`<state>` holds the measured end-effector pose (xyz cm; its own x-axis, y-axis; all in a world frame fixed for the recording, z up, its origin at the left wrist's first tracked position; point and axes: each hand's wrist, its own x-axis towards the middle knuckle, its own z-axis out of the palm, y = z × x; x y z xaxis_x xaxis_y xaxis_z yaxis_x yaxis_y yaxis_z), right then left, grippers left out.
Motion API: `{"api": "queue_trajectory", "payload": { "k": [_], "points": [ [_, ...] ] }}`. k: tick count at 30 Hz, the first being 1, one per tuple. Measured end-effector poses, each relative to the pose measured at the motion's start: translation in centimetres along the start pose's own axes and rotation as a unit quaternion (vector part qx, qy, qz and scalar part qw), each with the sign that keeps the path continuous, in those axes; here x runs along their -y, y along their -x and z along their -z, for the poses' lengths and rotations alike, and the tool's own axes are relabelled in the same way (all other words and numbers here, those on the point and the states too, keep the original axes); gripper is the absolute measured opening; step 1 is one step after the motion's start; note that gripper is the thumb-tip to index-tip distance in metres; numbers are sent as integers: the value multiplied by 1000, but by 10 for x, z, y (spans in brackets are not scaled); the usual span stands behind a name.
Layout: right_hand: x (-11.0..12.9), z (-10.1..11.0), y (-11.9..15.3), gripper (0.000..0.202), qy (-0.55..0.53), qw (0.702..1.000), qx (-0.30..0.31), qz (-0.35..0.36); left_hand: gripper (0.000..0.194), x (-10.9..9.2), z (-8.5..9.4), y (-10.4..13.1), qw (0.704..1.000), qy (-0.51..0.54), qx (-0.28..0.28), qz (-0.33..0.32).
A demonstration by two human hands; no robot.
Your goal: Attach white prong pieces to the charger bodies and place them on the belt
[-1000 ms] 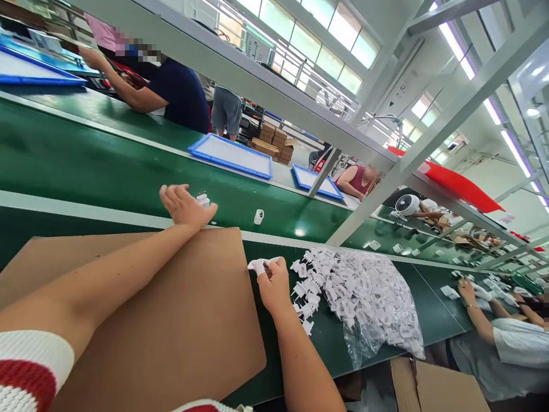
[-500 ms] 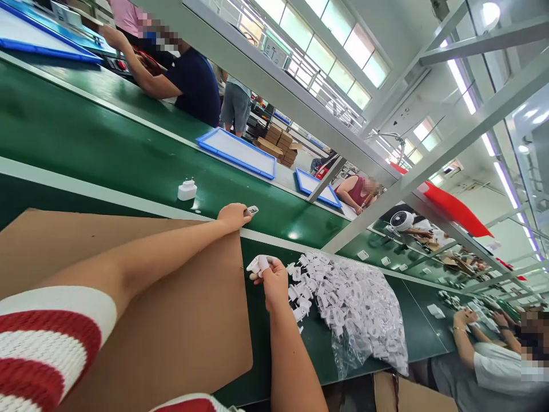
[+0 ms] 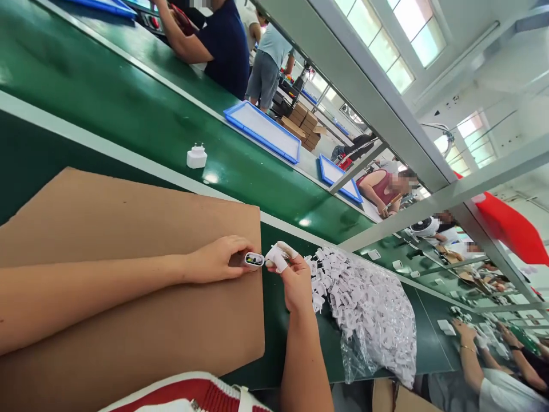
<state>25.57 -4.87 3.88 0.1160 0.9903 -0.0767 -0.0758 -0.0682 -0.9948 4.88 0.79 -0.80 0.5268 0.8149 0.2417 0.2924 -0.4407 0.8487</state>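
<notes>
My left hand (image 3: 221, 260) is closed on a white charger housing (image 3: 254, 261), whose open oval end faces right and shows small parts inside. Just to the right, my right hand (image 3: 295, 277), with white coverings on some fingers, pinches a small white plug piece (image 3: 271, 255); the fingers hide much of it. The two pieces are very close together, over the right edge of a brown cardboard sheet (image 3: 193, 320). Beyond my right wrist lies a heap of similar white plug pieces (image 3: 328, 274), spilling from a clear plastic bag (image 3: 377, 326).
On the green conveyor belt (image 3: 141, 120) ahead, a white charger (image 3: 197, 156) stands with its pins up. Blue-rimmed trays (image 3: 263, 131) line the far side. A slanting metal frame post (image 3: 386, 220) rises at the right. Co-workers sit across the belt and at the right.
My left hand has drawn back from the belt's edge to above the cardboard, bringing the housing beside my right hand. The view has tilted and shifted.
</notes>
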Motion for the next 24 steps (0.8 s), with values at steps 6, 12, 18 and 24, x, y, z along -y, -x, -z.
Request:
{"api": "queue_trajectory", "payload": {
  "k": [6, 12, 18, 24],
  "points": [
    [-13, -4, 0, 48, 49, 998, -18, 26, 37, 8, -2, -4, 998, 6, 40, -40],
    [-18, -7, 2, 14, 310, 919, -62, 235, 36, 15, -3, -3, 997, -5, 49, -53],
    [-34, -6, -7, 19, 430, 842, 14, 326, 31, 20, -6, -4, 997, -5, 47, -69],
    [-34, -9, -8, 21, 440, 817, 13, 372, 30, 21, -6, -5, 996, -13, 47, -77]
  ]
}}
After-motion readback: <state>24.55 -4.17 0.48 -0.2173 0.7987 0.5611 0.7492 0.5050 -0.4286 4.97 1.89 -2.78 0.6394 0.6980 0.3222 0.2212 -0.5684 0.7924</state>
